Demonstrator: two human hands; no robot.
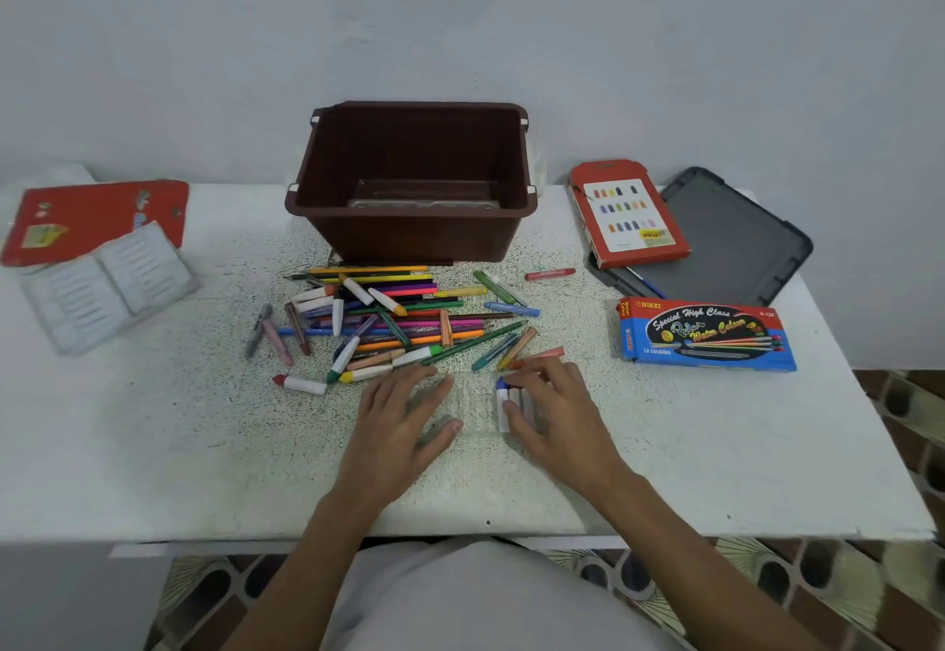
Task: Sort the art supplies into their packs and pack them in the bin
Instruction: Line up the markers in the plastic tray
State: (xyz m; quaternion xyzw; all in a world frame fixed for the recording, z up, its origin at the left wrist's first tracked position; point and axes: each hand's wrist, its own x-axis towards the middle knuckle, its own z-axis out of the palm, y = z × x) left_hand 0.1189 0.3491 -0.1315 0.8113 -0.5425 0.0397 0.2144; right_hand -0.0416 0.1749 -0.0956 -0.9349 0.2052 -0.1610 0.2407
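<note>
A pile of coloured pencils, crayons and pens lies in the middle of the white table, in front of a dark brown bin. A clear plastic tray lies near the front edge between my hands. My left hand rests flat on the tray's left end, fingers spread. My right hand presses a blue-tipped white crayon into the tray's right end, beside other white crayons. A blue water-colour pen box sits at the right.
A red crayon box leans on a grey bin lid at the back right. A red card pack and an open clear blister tray lie at the far left. A clear tray lies inside the bin. A red crayon lies apart.
</note>
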